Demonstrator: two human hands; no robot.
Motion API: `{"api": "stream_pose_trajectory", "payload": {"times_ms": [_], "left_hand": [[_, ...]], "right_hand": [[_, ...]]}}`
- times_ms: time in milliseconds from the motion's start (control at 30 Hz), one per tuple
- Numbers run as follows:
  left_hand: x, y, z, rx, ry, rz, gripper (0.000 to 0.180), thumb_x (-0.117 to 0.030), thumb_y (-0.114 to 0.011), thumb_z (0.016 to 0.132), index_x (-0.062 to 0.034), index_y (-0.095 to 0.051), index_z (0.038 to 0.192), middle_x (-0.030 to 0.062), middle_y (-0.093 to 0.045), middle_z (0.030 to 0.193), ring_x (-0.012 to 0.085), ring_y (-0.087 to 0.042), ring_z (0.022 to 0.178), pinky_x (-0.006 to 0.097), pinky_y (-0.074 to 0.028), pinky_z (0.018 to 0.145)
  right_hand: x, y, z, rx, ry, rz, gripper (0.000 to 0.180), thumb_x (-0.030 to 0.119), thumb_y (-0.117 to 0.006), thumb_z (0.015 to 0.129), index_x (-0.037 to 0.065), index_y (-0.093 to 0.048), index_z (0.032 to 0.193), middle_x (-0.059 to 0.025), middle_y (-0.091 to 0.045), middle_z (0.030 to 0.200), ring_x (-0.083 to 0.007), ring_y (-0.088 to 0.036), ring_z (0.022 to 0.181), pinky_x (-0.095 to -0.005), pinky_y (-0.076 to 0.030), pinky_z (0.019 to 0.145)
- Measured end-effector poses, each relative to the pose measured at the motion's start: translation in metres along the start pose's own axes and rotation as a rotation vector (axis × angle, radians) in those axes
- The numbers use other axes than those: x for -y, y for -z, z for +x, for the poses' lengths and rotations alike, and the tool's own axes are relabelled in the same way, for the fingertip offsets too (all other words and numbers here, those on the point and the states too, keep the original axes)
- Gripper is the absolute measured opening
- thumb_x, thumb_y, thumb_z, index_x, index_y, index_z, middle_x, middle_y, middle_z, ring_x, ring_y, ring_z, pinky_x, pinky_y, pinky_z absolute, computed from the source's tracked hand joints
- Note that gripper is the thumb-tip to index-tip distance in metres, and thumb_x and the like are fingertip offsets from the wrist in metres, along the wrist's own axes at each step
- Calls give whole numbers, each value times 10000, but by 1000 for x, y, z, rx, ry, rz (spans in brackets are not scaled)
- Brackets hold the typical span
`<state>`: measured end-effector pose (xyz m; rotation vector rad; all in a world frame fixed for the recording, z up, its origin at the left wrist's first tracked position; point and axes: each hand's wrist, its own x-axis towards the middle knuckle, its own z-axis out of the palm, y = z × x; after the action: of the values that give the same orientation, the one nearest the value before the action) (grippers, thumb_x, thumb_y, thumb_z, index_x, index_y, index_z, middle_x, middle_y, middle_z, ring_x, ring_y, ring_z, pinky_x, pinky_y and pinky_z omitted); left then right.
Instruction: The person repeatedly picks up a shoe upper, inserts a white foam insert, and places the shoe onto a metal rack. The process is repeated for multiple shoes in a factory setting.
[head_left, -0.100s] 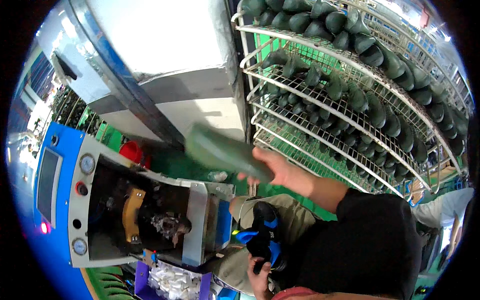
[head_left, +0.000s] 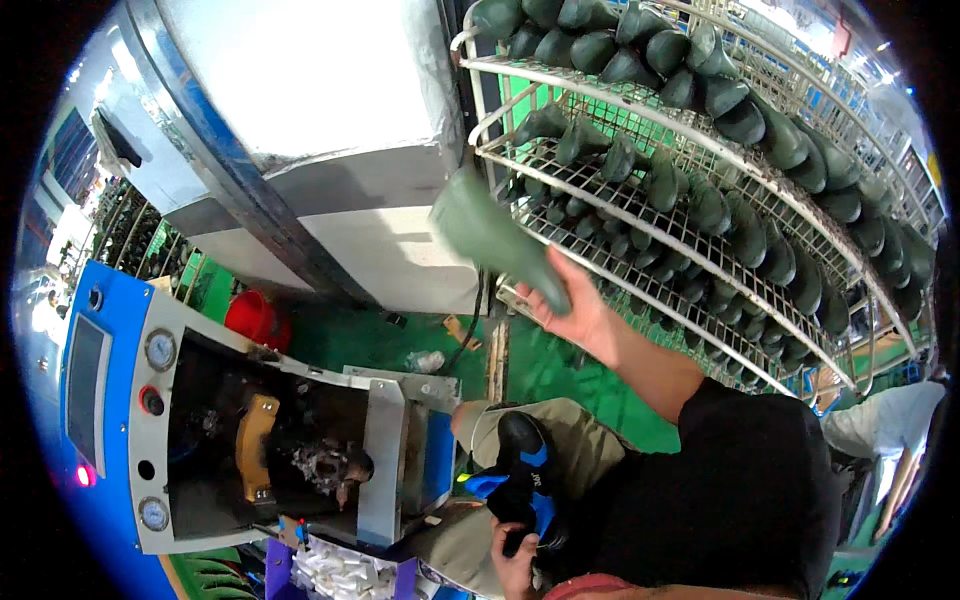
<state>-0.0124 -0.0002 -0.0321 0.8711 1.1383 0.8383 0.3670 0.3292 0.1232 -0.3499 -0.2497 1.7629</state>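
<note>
One large grey housing [head_left: 330,150] noted at upper left, closed. Beside it, to the right, note wire rack [head_left: 640,215], several tiers, packed with dark green boots [head_left: 740,120] lying close together. Below left, note blue-and-grey machine [head_left: 110,400] with open chamber [head_left: 250,440], yellow part and debris inside. Between them, green floor [head_left: 545,370] with red bucket [head_left: 255,318] and loose scraps.

Raised in front of rack's left end: green boot [head_left: 490,240], tilted, blurred, clear of the shelves. Grip of right hand [head_left: 580,315] pinching the narrow lower end only, fingers wrapped round it. Low at the lap: left hand [head_left: 515,560], grip closed round black-and-blue tool [head_left: 525,490].

Judged risks: slipping of boot, owing to hold at one end with the bulk overhanging; knocking against rack edge or shelved boots, owing to tight packing; dropping onto floor or into open chamber below.
</note>
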Motion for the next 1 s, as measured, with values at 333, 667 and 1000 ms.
{"api": "stream_pose_trajectory", "payload": {"times_ms": [333,667,1000], "left_hand": [[-11,6,-14,-240,-103,97,390,-188,-735,887,-60,-623,1238,230,-584,1364,225,-641,1051,384,-499,988],[-197,111,-226,-972,-410,34,736,-239,-672,910,58,-401,1526,226,-467,1559,325,-521,1374,432,-393,1160],[-42,266,-330,-1365,713,853,629,-647,-705,786,-110,-787,1102,226,-739,1026,385,-705,1009,485,-545,907]], "right_hand": [[211,25,198,65,386,437,598,618,-462,1019,44,-601,924,-114,-623,762,-188,-610,631,-313,-540,541],[259,77,130,304,-1,-257,107,99,-538,1034,12,-526,972,-28,-348,723,-155,-323,622,-332,-316,541],[-69,32,45,-291,-333,-875,277,268,-609,1060,78,-640,1259,29,-617,897,-86,-550,743,-262,-428,625]]}}
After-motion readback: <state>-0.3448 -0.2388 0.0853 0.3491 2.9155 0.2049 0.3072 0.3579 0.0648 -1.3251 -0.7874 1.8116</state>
